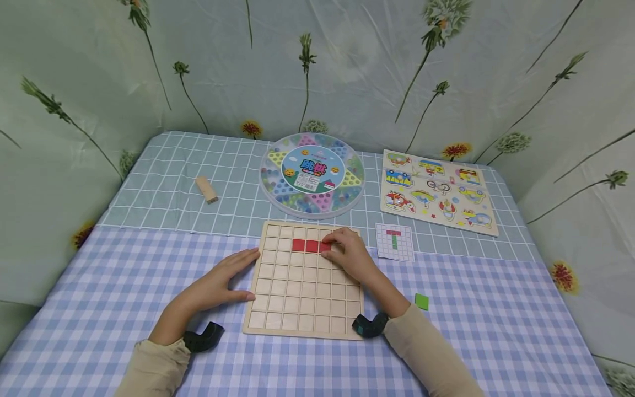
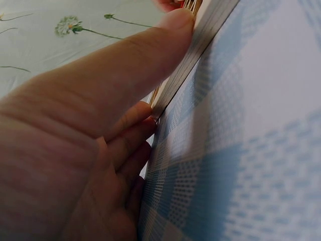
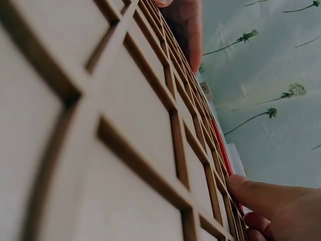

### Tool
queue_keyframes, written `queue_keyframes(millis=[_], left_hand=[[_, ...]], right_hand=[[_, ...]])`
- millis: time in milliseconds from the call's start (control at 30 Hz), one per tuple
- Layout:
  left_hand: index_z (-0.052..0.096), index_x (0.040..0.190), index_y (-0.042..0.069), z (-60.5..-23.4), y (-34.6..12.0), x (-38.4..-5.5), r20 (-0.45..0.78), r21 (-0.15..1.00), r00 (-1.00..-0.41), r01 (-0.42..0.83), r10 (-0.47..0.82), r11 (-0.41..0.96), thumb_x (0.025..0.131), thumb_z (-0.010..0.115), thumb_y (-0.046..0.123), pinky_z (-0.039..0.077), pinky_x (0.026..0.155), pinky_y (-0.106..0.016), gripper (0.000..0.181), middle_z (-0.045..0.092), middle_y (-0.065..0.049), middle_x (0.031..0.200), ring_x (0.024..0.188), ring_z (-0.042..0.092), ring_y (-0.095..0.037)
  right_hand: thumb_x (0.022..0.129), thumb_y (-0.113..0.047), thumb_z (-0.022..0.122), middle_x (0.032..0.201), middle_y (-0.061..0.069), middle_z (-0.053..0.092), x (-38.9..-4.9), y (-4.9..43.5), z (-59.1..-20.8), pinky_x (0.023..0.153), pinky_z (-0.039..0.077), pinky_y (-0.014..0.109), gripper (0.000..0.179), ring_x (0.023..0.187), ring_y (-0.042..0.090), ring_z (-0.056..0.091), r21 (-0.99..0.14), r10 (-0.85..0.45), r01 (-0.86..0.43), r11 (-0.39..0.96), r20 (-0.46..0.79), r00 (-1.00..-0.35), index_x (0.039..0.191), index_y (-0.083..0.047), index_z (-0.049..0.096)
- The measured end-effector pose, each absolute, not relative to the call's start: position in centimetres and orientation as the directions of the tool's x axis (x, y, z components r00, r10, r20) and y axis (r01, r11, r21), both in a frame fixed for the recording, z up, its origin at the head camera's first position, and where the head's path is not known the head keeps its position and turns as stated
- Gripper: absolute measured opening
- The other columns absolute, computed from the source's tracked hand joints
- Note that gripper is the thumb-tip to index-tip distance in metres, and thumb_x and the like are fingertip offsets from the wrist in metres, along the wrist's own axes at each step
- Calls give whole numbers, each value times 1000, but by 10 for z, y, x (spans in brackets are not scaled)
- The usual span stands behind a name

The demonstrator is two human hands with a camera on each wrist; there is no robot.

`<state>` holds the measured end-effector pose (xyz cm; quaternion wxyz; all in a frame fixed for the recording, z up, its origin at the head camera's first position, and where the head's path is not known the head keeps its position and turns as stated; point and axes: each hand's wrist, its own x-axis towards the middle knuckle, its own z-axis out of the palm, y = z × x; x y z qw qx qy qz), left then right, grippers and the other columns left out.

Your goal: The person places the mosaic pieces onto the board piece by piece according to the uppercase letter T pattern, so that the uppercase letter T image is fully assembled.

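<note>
A wooden grid board lies flat on the checked cloth. Two red square tiles, the left one and the middle one, sit side by side in its second row from the top. Just right of them, the thumb and fingers of my right hand pinch a third red tile, partly covered by the fingertips. My left hand rests against the board's left edge, fingers extended and thumb apart; the left wrist view shows the thumb touching the board's side.
Right of the board lie a pattern card with a red-and-green T and a green tile. Behind are a round Chinese checkers box and a wooden picture puzzle. A small wooden block lies at the back left.
</note>
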<state>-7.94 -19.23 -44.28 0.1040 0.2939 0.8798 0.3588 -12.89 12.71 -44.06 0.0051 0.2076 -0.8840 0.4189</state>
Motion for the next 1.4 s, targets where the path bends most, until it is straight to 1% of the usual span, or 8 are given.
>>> queue_keyframes(millis=[167, 367, 467, 567, 767, 900, 1133, 1400], left_hand=[[30, 140, 3, -441, -192, -80, 2, 699, -808, 423, 589, 577, 74, 71, 40, 19, 100, -53, 86, 27, -14, 143, 130, 21, -34], [30, 140, 3, -441, -192, -80, -7, 702, -809, 415, 588, 579, 74, 71, 40, 19, 100, -52, 86, 27, -13, 143, 130, 20, -33], [29, 140, 4, -441, -192, -80, -6, 702, -808, 416, 589, 578, 74, 71, 40, 19, 100, -52, 86, 27, -13, 143, 130, 20, -33], [29, 141, 4, -442, -192, -80, -4, 702, -807, 418, 590, 576, 74, 71, 41, 19, 100, -53, 86, 27, -13, 143, 130, 20, -33], [29, 140, 3, -442, -193, -80, 11, 702, -806, 428, 592, 570, 74, 71, 41, 20, 100, -53, 86, 27, -13, 143, 130, 21, -34], [30, 140, 2, -443, -193, -79, 29, 694, -803, 445, 596, 566, 74, 71, 39, 21, 99, -54, 86, 28, -15, 142, 129, 22, -36], [29, 140, 2, -443, -193, -79, 15, 700, -806, 432, 592, 569, 75, 70, 40, 20, 99, -54, 86, 27, -15, 143, 129, 21, -35], [30, 140, 2, -444, -193, -79, 23, 697, -805, 438, 593, 568, 76, 69, 39, 20, 98, -55, 84, 28, -16, 142, 129, 21, -37]], right_hand=[[77, -20, 72, 106, 3, 55, -127, 128, -437, 90, 37, 39, 29, 104, 21, 46, -729, -382, -346, 591, 125, -916, 104, -11, 65], [79, -24, 70, 119, 4, 51, -121, 135, -425, 95, 35, 40, 44, 112, 20, 45, -771, -392, -272, 576, 31, -919, 119, -9, 57], [81, -27, 68, 124, 5, 49, -118, 143, -417, 95, 36, 41, 52, 114, 21, 45, -773, -397, -287, 566, 49, -917, 126, -9, 51], [81, -29, 68, 126, 7, 47, -113, 154, -409, 94, 36, 44, 57, 116, 23, 43, -768, -377, -305, 563, 90, -922, 130, -9, 46], [78, -22, 71, 129, 7, 47, -97, 181, -395, 94, 34, 47, 60, 116, 25, 42, -776, -308, -305, 552, 151, -940, 131, -8, 45], [77, -18, 72, 130, 6, 45, -84, 201, -389, 93, 33, 49, 62, 116, 26, 41, -760, -268, -316, 568, 193, -944, 131, -8, 44], [75, -17, 74, 131, 8, 45, -67, 230, -391, 92, 34, 51, 65, 117, 29, 41, -701, -173, -283, 654, 226, -959, 132, -12, 45], [74, -16, 75, 130, 13, 46, -53, 251, -401, 91, 33, 52, 64, 116, 35, 40, -690, -84, -218, 690, 223, -971, 131, -7, 46]])
